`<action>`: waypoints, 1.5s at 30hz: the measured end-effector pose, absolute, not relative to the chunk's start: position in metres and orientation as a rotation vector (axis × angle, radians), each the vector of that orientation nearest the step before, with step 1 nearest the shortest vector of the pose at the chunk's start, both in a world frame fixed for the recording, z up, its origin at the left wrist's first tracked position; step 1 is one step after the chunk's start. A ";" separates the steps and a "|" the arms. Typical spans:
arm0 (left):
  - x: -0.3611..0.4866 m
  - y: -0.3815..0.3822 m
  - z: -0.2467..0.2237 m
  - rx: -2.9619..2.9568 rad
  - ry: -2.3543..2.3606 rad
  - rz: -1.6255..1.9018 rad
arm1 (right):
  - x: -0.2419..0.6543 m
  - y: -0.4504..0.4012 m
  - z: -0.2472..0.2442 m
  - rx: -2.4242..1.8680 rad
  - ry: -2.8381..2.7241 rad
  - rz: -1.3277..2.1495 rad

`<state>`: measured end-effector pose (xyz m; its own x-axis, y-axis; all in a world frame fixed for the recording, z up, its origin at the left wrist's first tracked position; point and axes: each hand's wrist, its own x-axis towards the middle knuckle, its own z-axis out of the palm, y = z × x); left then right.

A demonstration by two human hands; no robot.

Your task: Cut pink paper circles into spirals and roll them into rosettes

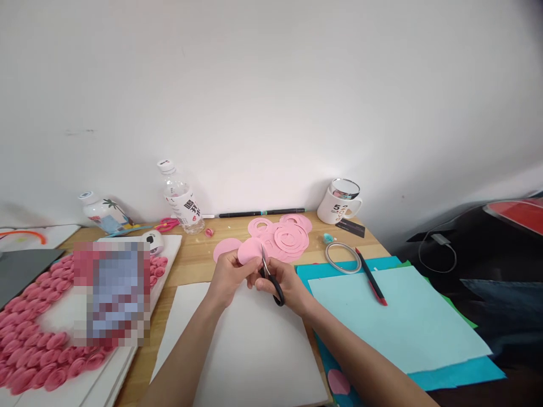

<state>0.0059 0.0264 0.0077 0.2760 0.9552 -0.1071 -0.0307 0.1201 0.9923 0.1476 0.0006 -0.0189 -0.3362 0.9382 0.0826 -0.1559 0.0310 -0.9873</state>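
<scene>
My left hand [228,277] pinches a round pink paper disc [249,250] above the top edge of a white sheet [250,350]. In my right hand [285,282] is a pair of scissors [275,289] with black handles, its blades pointing up against the right side of the disc. Whether the blades are cutting into the paper is too small to make out. Another pink disc [224,247] lies on the table just behind my left hand. Cut pink paper rings and spirals [292,234] are heaped beyond my right hand.
To the left, a board bears rolled pink paper roses [48,342], part of it pixelated. A water bottle [182,200], a white bottle [104,212] and a mug [338,203] stand near the wall. Light blue paper [394,322], a pen [372,280] and a ring-shaped roll [343,268] lie right.
</scene>
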 end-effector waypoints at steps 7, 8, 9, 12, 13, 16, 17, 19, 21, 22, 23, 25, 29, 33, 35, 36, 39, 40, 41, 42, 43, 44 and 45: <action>0.008 0.024 0.006 1.189 1.015 0.957 | 0.147 0.000 -0.018 -0.834 -1.376 1.470; 0.008 0.024 0.007 1.194 1.017 0.954 | 0.147 0.000 -0.019 -0.839 -1.382 1.465; 0.008 0.023 0.007 1.198 1.020 0.952 | 0.147 0.000 -0.020 -0.845 -1.387 1.463; 0.007 0.022 0.009 1.212 1.031 0.950 | 0.148 0.001 -0.024 -0.855 -1.384 1.472; 0.007 0.021 0.010 1.218 1.035 0.951 | 0.148 0.001 -0.025 -0.857 -1.379 1.479; 0.006 0.022 0.009 1.239 1.031 0.958 | 0.147 0.001 -0.026 -0.863 -1.370 1.495; 0.006 0.022 0.008 1.245 1.027 0.961 | 0.147 0.001 -0.026 -0.864 -1.369 1.496; 0.006 0.023 0.007 1.256 1.021 0.969 | 0.147 0.001 -0.026 -0.861 -1.368 1.492; 0.005 0.023 0.006 1.264 1.022 0.978 | 0.147 0.001 -0.026 -0.859 -1.374 1.485; 0.005 0.023 0.005 1.264 1.021 0.981 | 0.147 0.001 -0.027 -0.862 -1.379 1.482; 0.005 0.023 0.005 1.263 1.017 0.984 | 0.148 0.000 -0.027 -0.868 -1.385 1.479; 0.004 0.023 0.005 1.260 1.008 0.984 | 0.148 0.000 -0.028 -0.889 -1.399 1.473; 0.003 0.023 0.005 1.254 1.006 0.999 | 0.147 0.000 -0.029 -0.939 -1.405 1.450; 0.004 0.023 0.005 1.252 1.018 1.035 | 0.146 -0.001 -0.028 -0.954 -1.413 1.436; 0.004 0.023 0.005 1.264 1.020 1.043 | 0.146 -0.001 -0.026 -0.945 -1.416 1.433; 0.004 0.022 0.005 1.270 1.022 1.042 | 0.146 -0.001 -0.026 -0.934 -1.414 1.432; 0.005 0.022 0.006 1.285 1.035 1.024 | 0.146 -0.001 -0.024 -0.884 -1.414 1.429; 0.005 0.022 0.006 1.286 1.042 1.019 | 0.146 -0.001 -0.024 -0.870 -1.416 1.430; 0.005 0.022 0.006 1.286 1.047 1.017 | 0.146 -0.001 -0.024 -0.859 -1.418 1.432; 0.005 0.022 0.006 1.284 1.050 1.016 | 0.146 -0.001 -0.024 -0.851 -1.421 1.432; 0.005 0.022 0.007 1.282 1.050 1.015 | 0.146 -0.001 -0.024 -0.848 -1.423 1.428; 0.005 0.022 0.007 1.279 1.049 1.014 | 0.146 -0.001 -0.025 -0.850 -1.425 1.423; 0.005 0.022 0.007 1.275 1.047 1.012 | 0.146 -0.001 -0.026 -0.854 -1.426 1.419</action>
